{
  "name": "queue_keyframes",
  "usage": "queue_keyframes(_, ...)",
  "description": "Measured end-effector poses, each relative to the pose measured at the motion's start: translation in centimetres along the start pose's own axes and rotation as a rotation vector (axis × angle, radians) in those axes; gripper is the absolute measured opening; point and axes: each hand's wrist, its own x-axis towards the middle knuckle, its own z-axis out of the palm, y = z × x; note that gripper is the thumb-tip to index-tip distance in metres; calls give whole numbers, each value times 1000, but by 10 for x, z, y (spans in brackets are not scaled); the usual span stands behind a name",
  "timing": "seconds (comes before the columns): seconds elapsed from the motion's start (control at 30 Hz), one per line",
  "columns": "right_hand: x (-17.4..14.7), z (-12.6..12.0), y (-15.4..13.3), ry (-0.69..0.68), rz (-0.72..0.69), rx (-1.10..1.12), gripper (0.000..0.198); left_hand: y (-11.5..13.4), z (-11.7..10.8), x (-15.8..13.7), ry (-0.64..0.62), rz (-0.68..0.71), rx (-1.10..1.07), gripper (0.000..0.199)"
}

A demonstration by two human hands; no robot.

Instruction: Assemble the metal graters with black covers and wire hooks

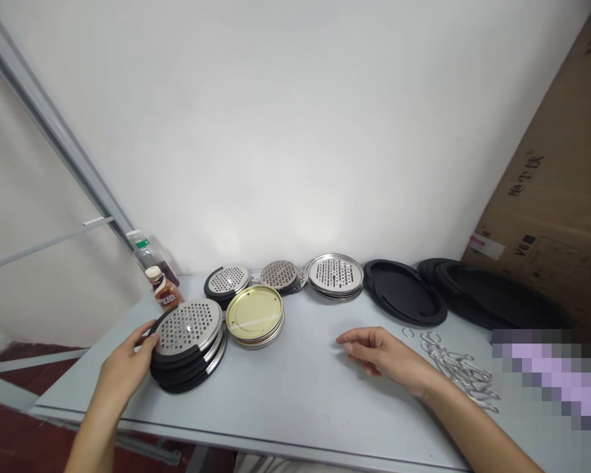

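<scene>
My left hand (127, 361) is at the left end of the table, on a stack of round metal graters (190, 326) with black rims. Its thumb lies on the top grater's rim, and the fingers curl round the stack's outer edge, partly hidden. Over the middle right of the table, my right hand (377, 355) is empty, its fingers loosely bent and apart. Close to its right are a single metal ring (408, 333) and a pile of bent wire pieces (456, 368). A stack of gold-coloured round lids (255, 314) stands just right of the graters.
Along the wall sit a black-rimmed grater (229, 280), small perforated discs (280, 274), silver grater plates (335, 274) and black round trays (406, 294). Two bottles (163, 289) (152, 253) stand back left. A cardboard box (556, 197) rises at right.
</scene>
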Motion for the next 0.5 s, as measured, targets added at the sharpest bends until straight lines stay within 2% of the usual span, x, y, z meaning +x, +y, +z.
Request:
queue_keyframes(0.1,-1,1,-4,-7,5,-6,43,-2,-6,4,-118,40,306,40)
queue_keyframes(0.17,0,1,-6,-9,-3,-13,42,-1,-10,6,-184,64,385,43)
queue_keyframes(0.23,-2,2,-7,14,-28,-72,39,4,-11,4,-163,134,454,45)
queue_keyframes(0.3,-7,5,-6,102,-98,-232,34,16,-6,-6,3,288,502,46)
queue_keyframes(0.37,-19,11,-2,226,-223,-462,29,36,9,-25,194,502,458,41)
queue_keyframes(0.4,-26,15,0,278,-291,-576,27,48,20,-37,195,607,386,36)
queue_keyframes(0.5,-49,25,10,332,-457,-812,27,82,61,-71,-28,899,209,28)
